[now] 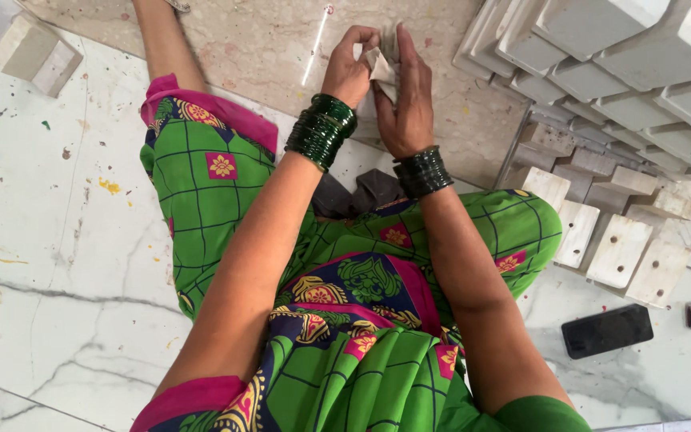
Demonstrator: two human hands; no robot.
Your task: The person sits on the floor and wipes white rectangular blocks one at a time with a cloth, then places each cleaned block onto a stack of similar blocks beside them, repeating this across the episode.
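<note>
— What do the fingers (pixel 361 38) have?

— Both hands close on a small pale block (pixel 382 66). The left hand (pixel 349 68) curls over its upper left corner; the right hand (pixel 406 96) lies flat along its right side, fingers straight and pointing away from the body. The block sits between them, just above the floor (pixel 57 240).

— Room around?

— Stacked pale blocks (pixel 601 64) crowd close on the right, with drilled wooden pieces (pixel 617 248) below them. To the left the marble is open up to two blocks (pixel 37 52) at the far corner.

— Arms?

— Both reach forward over a green patterned lap (pixel 361 280), dark green bangles (pixel 321 128) on each wrist. A black phone (pixel 607 330) lies by the right elbow.
</note>
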